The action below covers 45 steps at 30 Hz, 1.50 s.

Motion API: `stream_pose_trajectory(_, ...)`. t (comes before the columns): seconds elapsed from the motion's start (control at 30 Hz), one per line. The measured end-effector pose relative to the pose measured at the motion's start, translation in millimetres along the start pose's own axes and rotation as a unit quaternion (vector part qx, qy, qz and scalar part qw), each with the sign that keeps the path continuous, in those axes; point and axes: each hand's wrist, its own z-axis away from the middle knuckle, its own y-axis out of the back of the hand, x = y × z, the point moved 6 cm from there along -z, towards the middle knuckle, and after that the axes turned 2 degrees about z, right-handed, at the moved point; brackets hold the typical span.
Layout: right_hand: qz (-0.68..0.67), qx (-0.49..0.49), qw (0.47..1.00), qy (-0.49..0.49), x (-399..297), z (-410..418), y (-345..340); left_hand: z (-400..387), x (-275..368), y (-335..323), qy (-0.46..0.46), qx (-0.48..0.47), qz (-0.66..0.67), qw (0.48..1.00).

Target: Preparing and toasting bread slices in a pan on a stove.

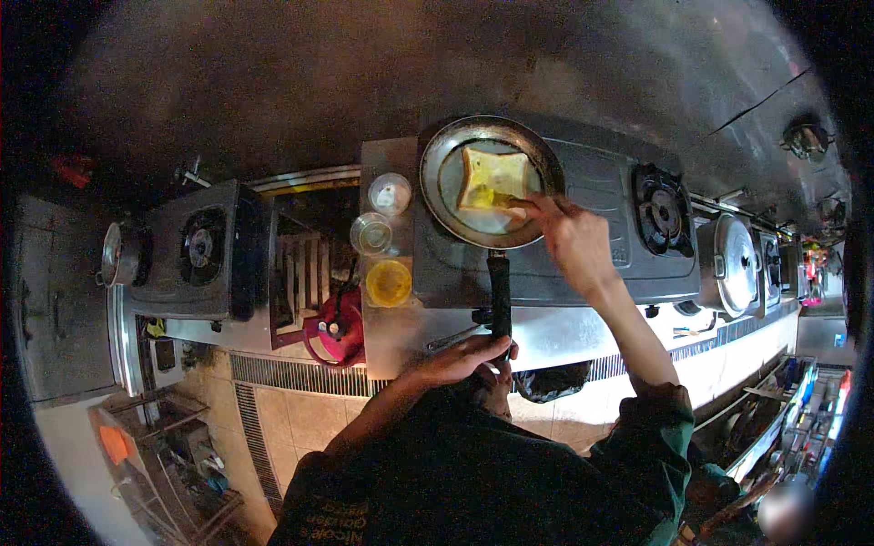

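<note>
A frying pan (481, 240) sits on the left side of a dark two-burner gas stove (587, 286). Its black handle (501, 293) points toward me, and my left hand (471, 358) grips the end. Inside the pan lies a slice of bread (495, 170), pale with yellow patches. My right hand (570, 239) reaches over the pan's right rim, fingertips pinched together at the slice's near right corner. A small yellow and brown shape shows by those fingers; whether it is a held utensil or part of the bread is unclear.
Left of the pan, a steel counter holds a bowl with white contents (390, 194), a clear glass bowl (371, 234) and a yellow-filled bowl (388, 283). A red gas cylinder (341, 327) stands below. Right are a bare burner (662, 211) and a lidded pot (734, 266).
</note>
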Motion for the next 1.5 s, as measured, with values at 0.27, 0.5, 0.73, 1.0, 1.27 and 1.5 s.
stream_pose_trajectory(0.27,0.034,-0.002,0.999,-0.014,10.2,-23.3,-25.3,-11.2,-11.1,16.1,-0.033,0.008,-0.028,0.999)
stream_pose_trajectory(0.5,0.094,0.003,0.994,-0.064,28.7,-49.3,-43.5,-11.8,-10.1,10.1,-0.034,-0.024,-0.056,0.998)
stream_pose_trajectory(0.73,0.070,0.031,0.987,-0.141,44.2,-22.5,-26.1,-9.9,-3.0,7.0,-0.074,-0.049,-0.063,0.994)
stream_pose_trajectory(1.0,0.082,0.008,0.989,-0.124,36.5,11.6,-9.5,-8.0,-3.4,3.8,-0.063,-0.054,-0.038,0.996)
stream_pose_trajectory(1.27,0.046,0.042,0.988,-0.139,11.5,37.8,7.7,2.0,1.4,5.3,-0.080,-0.034,-0.035,0.996)
stream_pose_trajectory(1.5,0.058,0.012,0.988,-0.139,8.9,40.8,5.7,8.0,3.0,5.8,-0.118,-0.019,-0.074,0.990)
